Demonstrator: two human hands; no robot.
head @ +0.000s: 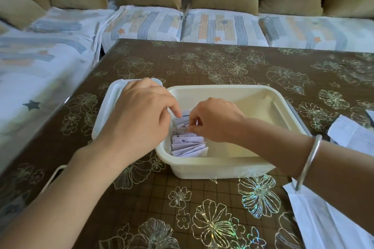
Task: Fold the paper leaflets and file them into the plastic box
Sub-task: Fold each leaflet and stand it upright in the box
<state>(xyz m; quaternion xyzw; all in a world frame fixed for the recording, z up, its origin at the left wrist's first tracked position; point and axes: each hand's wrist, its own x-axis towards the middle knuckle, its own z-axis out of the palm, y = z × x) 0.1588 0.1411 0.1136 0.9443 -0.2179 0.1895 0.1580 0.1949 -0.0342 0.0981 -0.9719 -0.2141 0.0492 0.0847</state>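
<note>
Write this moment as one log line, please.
step: filing | right hand: pinching folded leaflet | left hand: steadying row | plastic box: leaflets at left end | unfolded leaflets: table, right

One plastic box (202,169), one lid (105,111), two hands, five cushions.

Floral table (202,62); plastic box (212,169), lid (105,111), loose leaflets (352,135).

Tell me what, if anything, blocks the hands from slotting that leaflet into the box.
Nothing visible blocks it. The plastic box is open, its lid set aside to the left. Both the left hand and right hand already reach the folded leaflets inside.
</note>
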